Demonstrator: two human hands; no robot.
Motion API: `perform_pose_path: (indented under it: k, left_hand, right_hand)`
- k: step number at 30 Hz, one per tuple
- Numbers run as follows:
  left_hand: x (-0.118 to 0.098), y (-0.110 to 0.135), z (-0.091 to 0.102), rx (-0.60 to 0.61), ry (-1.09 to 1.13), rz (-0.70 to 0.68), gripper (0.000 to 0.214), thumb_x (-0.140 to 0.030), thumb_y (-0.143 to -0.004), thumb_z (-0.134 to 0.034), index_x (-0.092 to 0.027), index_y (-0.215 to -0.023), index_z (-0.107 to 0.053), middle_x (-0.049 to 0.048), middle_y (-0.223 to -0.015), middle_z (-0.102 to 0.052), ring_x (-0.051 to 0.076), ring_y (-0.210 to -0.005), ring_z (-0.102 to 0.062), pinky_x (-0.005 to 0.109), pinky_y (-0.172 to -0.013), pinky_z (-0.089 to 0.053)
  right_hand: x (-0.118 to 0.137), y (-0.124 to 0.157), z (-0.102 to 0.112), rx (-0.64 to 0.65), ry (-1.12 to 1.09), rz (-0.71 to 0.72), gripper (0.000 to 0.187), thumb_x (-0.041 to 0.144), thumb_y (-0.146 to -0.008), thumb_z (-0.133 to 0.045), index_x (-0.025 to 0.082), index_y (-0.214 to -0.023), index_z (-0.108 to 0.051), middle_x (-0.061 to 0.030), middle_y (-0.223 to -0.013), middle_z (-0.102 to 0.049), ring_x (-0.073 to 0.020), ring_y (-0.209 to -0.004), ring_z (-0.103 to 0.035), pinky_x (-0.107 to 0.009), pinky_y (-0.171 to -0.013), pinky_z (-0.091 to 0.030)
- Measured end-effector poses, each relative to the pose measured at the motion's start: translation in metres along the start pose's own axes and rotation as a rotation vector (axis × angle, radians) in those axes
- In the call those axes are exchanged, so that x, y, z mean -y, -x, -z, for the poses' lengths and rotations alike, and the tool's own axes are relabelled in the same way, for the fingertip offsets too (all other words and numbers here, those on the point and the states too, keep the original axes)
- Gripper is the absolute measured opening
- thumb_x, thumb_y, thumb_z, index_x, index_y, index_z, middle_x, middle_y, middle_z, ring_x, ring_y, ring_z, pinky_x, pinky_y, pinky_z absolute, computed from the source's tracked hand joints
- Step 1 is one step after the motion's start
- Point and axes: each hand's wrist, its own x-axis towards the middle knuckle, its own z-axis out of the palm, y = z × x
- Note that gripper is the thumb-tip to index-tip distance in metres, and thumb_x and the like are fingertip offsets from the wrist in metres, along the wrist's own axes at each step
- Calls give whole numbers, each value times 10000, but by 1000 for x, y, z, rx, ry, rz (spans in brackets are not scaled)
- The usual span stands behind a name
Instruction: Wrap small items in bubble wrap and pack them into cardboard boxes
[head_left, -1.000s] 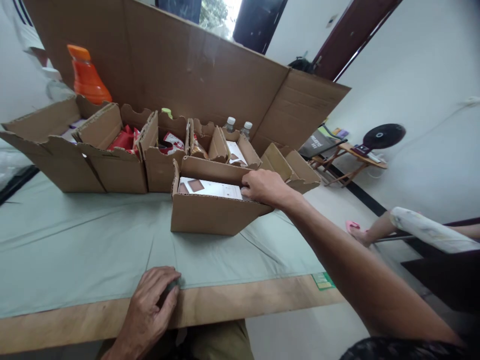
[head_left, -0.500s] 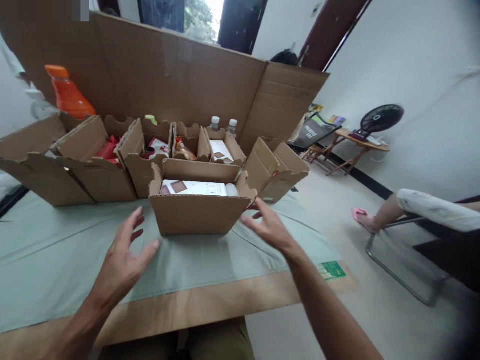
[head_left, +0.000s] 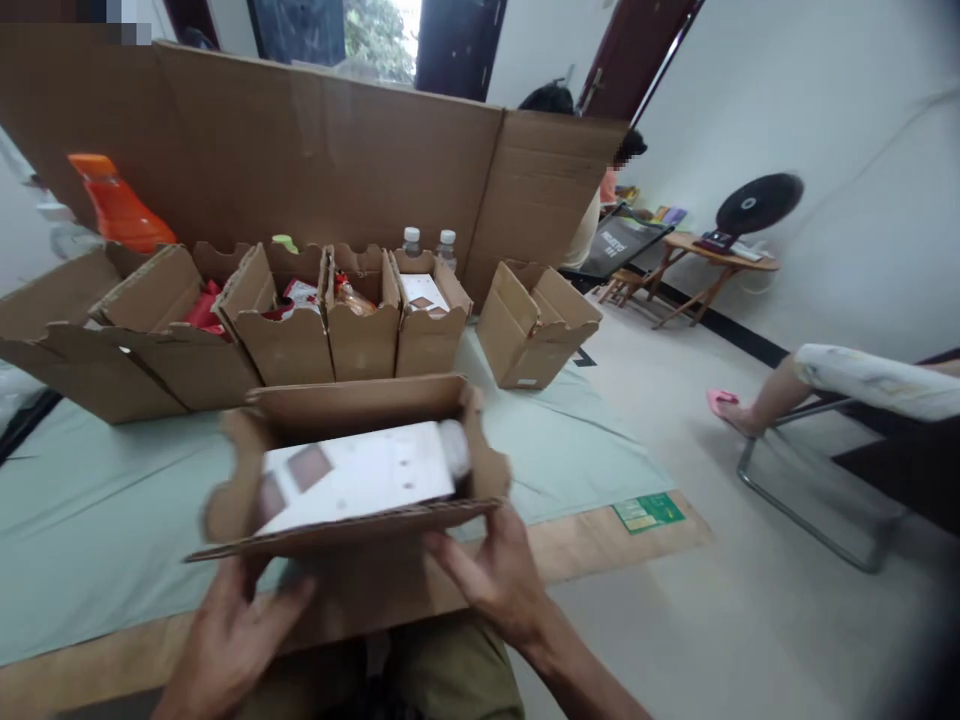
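An open-topped cardboard box (head_left: 375,570) is held between my two hands above the near edge of the table, tilted so that its inside faces me. In it lie a white carton (head_left: 360,475) with brown squares and, at the carton's right end, a pale, blurred round thing (head_left: 454,450). My left hand (head_left: 236,615) grips the box's lower left, its fingers partly hidden behind the front wall. On the right side, my right hand (head_left: 499,570) is closed on the lower corner, the thumb against the front wall.
Behind stands a row of cardboard bins (head_left: 289,345) holding packets and another white carton (head_left: 424,293). A separate cardboard bin (head_left: 517,345) is to their right. An orange bottle (head_left: 124,210) and a tall cardboard panel (head_left: 322,150) are behind. A person's leg (head_left: 772,400) shows at right.
Both hands have closed on the box, which stood on the cloth. It has come off the cloth toward me and tilted. Another person's head now shows beyond the panel's right end.
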Motion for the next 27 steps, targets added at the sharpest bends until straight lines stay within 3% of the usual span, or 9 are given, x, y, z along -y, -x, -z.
perform_pose_path:
  k: [3,6,11,14,20,23,25,27]
  left_hand:
    - [-14,-19,21,-160,18,80,692,-475,-836,-761,-280,-1450,-508,82,-1306,-683,331,-1211,-664,483,-1041,-574]
    - [-34,-39,4,-134,53,56,720,-462,-778,-806,-226,-1401,-532,103,-1285,-683,317,-1145,-686,468,-1019,-579]
    - [-40,-15,-52,61,75,-39,477,-362,-845,-736,-197,-1277,-620,113,-1177,-724,315,-1220,-650,418,-1012,-564]
    - [-35,-12,-67,143,81,-28,451,-348,-837,-711,-188,-1251,-627,110,-1174,-725,313,-1189,-657,426,-988,-563]
    - [-41,-79,-96,262,180,-89,520,-317,-737,-710,-164,-1224,-610,134,-1271,-694,312,-1219,-629,428,-1044,-504]
    - [-41,-103,-114,341,268,-73,592,-318,-703,-688,-146,-1260,-588,143,-1265,-691,311,-1189,-645,421,-1015,-514]
    - [-34,-102,-120,358,253,-56,592,-319,-725,-672,-158,-1288,-584,137,-1297,-676,306,-1206,-637,423,-1027,-504]
    - [-25,-88,-119,329,175,-19,605,-343,-764,-666,-185,-1338,-564,135,-1358,-642,300,-1217,-623,434,-1024,-503]
  right_hand:
    - [16,-28,-20,82,-82,74,722,371,-808,-756,253,-1471,-498,-115,-1403,-642,-332,-1268,-605,-523,-1091,-505]
    - [13,-39,-11,6,-106,9,613,426,-824,-734,225,-1380,-575,-121,-1302,-699,-331,-1182,-655,-519,-1035,-542]
    - [-19,24,33,-205,92,-98,550,466,-866,-725,206,-1338,-616,-151,-1288,-706,-367,-1231,-645,-547,-1041,-538]
    - [-35,60,35,-348,189,-116,583,481,-875,-722,203,-1375,-606,-151,-1292,-702,-373,-1244,-639,-564,-1048,-529]
    - [-57,83,30,-438,146,-85,579,417,-911,-698,204,-1433,-568,-153,-1309,-684,-359,-1264,-625,-545,-1071,-511]
    - [-79,87,53,-425,55,-120,520,400,-927,-685,221,-1405,-587,-139,-1237,-705,-315,-1140,-679,-475,-969,-573]
    - [-98,80,75,-409,-30,-166,556,423,-935,-676,238,-1446,-556,-143,-1276,-699,-297,-1123,-688,-428,-905,-598]
    - [-117,65,97,-371,-112,-199,652,483,-915,-691,258,-1499,-510,-151,-1415,-643,-313,-1233,-654,-412,-906,-604]
